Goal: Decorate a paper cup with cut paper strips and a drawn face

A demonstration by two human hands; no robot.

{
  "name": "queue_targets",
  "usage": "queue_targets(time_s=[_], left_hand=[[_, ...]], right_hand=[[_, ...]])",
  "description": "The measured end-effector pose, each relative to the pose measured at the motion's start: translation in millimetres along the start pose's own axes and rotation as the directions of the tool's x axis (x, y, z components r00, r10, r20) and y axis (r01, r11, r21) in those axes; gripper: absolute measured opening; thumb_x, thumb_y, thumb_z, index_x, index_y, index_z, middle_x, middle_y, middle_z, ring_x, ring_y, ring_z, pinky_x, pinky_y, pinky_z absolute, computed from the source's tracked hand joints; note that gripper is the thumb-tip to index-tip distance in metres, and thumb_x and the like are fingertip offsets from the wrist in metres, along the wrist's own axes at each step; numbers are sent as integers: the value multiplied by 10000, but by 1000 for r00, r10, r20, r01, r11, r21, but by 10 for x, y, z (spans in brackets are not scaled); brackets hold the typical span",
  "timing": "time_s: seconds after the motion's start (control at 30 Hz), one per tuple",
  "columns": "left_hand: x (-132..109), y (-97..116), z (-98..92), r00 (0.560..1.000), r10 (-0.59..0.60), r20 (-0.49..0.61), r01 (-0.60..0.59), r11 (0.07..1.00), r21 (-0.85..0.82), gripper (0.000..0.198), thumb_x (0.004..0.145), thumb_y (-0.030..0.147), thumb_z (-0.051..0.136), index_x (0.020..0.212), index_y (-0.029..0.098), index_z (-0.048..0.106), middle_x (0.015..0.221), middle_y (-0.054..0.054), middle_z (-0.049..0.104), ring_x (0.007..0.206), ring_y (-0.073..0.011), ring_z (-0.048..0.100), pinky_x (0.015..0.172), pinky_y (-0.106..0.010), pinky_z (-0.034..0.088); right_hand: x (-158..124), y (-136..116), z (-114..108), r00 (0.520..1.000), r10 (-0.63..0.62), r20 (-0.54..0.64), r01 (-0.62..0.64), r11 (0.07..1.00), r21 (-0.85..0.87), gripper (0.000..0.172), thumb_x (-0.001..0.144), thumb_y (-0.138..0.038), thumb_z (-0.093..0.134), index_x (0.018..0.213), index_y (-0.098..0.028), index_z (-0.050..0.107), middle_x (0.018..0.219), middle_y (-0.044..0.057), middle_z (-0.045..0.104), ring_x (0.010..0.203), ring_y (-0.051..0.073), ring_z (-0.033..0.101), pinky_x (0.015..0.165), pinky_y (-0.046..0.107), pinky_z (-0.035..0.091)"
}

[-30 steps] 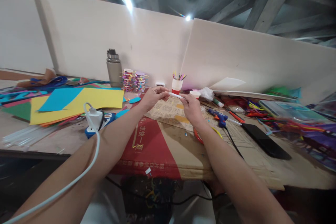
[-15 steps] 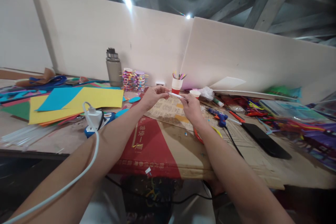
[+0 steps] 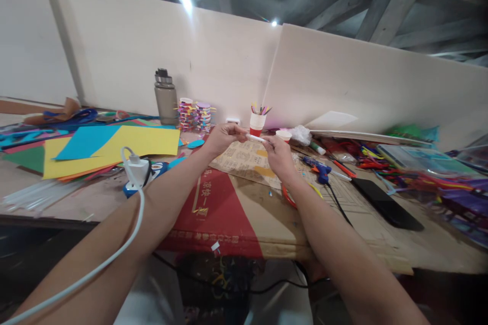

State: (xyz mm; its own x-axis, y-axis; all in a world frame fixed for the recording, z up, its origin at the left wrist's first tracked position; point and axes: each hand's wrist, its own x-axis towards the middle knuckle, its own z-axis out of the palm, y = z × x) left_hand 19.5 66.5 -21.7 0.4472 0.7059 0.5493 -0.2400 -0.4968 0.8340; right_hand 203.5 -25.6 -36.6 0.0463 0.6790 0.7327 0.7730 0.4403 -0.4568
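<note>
Above the cardboard sheet, a slim white piece (image 3: 255, 137) is stretched level between my two hands; whether it is a stick or a flat disc seen edge-on I cannot tell. My left hand (image 3: 225, 139) pinches its left end with thumb and fingers. At the other end, my right hand (image 3: 279, 154) has its fingers closed on it. Just behind stands a stack of red and white paper cups (image 3: 257, 122) with colourful strips sticking out of the top. Another paper cup (image 3: 283, 135) is beyond my right hand.
Coloured paper sheets (image 3: 141, 139), a water bottle (image 3: 165, 99) and two decorated cup towers (image 3: 186, 116) are at left. A white cable from a plug (image 3: 136, 172) crosses my left forearm. On the right lie a blue glue gun (image 3: 322, 171) and a black phone (image 3: 385, 203).
Both hands stay in nearly the same place with the white piece between them. Its tilt has eased slightly, and my left fingers have shifted a little on its end.
</note>
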Motion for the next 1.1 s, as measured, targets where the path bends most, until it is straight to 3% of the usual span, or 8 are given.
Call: queue_targets(time_s=[0.17, 0.47, 0.7, 0.8, 0.93, 1.1], left_hand=[[4, 34, -7, 999, -44, 18, 44, 999, 4, 229, 565, 184, 827, 771, 133, 741, 846, -77, 762, 735, -169, 693, 774, -352, 562], [2, 53, -16, 998, -57, 37, 56, 998, 35, 245, 575, 196, 820, 795, 130, 734, 817, -64, 743, 739, -163, 679, 781, -352, 549], [-45, 0, 65, 998, -53, -22, 54, 998, 30, 336, 632, 274, 799, 917, 128, 696, 794, -32, 719, 682, -127, 646, 736, -311, 529], [-80, 8, 97, 998, -69, 5, 69, 997, 38, 353, 653, 283, 786, 944, 120, 672, 760, -26, 700, 655, -121, 635, 703, -299, 523], [-100, 12, 125, 998, -61, 35, 60, 997, 40, 356, 673, 293, 767, 968, 133, 649, 760, -15, 681, 672, -124, 635, 665, -274, 509], [-116, -72, 185, 984, -125, 129, 120, 992, 43, 349, 651, 351, 776, 909, 155, 647, 754, -9, 672, 685, -133, 621, 614, -252, 486]], right_hand=[[-1, 5, 3, 998, -58, -13, 57, 996, -62, 291, 930, -264, 461, 1010, -168, 723, 946, 112, 691, 898, 240, 615, 830, 360, 472], [2, -41, -26, 999, -29, 21, 30, 998, -50, 287, 929, -278, 459, 1020, -187, 716, 1007, 110, 699, 952, 241, 613, 872, 364, 464], [2, 24, 45, 981, 175, 82, -182, 980, 82, 284, 868, -266, 489, 1011, -178, 718, 913, 74, 719, 816, 211, 619, 803, 353, 478], [-3, 82, 81, 969, 219, 117, -222, 975, 16, 240, 842, -272, 540, 953, -198, 739, 869, 59, 708, 801, 206, 602, 787, 354, 468], [-19, 76, 116, 981, 185, 64, -172, 971, -163, 142, 773, -282, 652, 825, -221, 769, 901, 72, 675, 891, 237, 565, 807, 388, 448], [-38, -67, 132, 961, 84, 263, -75, 996, -47, 169, 805, -214, 588, 688, -183, 705, 651, 8, 613, 654, 150, 535, 636, 269, 420]])
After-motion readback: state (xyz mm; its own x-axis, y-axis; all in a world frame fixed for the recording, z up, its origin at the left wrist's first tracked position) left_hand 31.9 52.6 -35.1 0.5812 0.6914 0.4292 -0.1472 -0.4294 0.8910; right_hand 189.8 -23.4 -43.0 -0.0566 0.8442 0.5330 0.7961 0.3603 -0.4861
